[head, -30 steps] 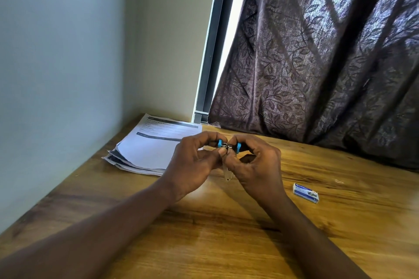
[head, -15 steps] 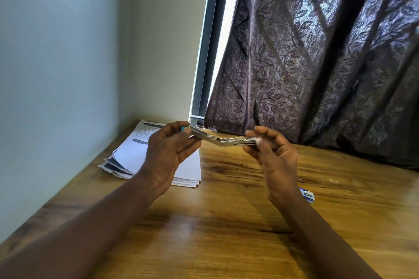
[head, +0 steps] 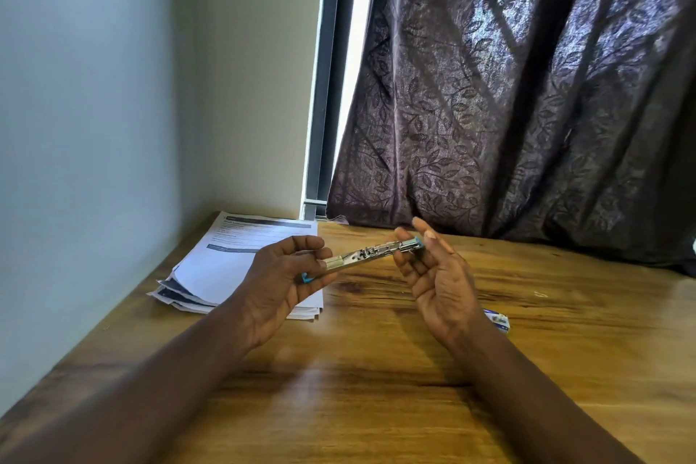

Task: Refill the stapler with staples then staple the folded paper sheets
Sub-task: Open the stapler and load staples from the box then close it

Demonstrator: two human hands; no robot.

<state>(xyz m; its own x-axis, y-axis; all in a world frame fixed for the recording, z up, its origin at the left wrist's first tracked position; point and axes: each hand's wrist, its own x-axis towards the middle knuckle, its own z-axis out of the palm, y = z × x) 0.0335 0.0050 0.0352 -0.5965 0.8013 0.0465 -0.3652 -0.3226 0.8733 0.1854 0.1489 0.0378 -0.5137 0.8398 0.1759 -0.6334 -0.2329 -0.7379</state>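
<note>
The stapler [head: 371, 254], silver metal with blue plastic ends, is swung open almost flat and held in the air above the table. My left hand [head: 280, 281] grips its lower left end. My right hand [head: 433, 277] touches the upper right end with thumb and fingertips, the other fingers spread. A stack of printed paper sheets [head: 241, 260] lies on the table behind my left hand, partly hidden by it. The small blue and white staple box [head: 498, 320] lies on the table just right of my right wrist, half hidden.
The wooden table [head: 376, 388] meets a pale wall on the left. A dark patterned curtain [head: 527, 105] hangs along the table's far edge, with a window frame [head: 324, 87] at its left.
The stapler went from closed between both hands to swung open flat. My hands moved apart, and the stapler now tilts up toward the right. The camera view shifted.
</note>
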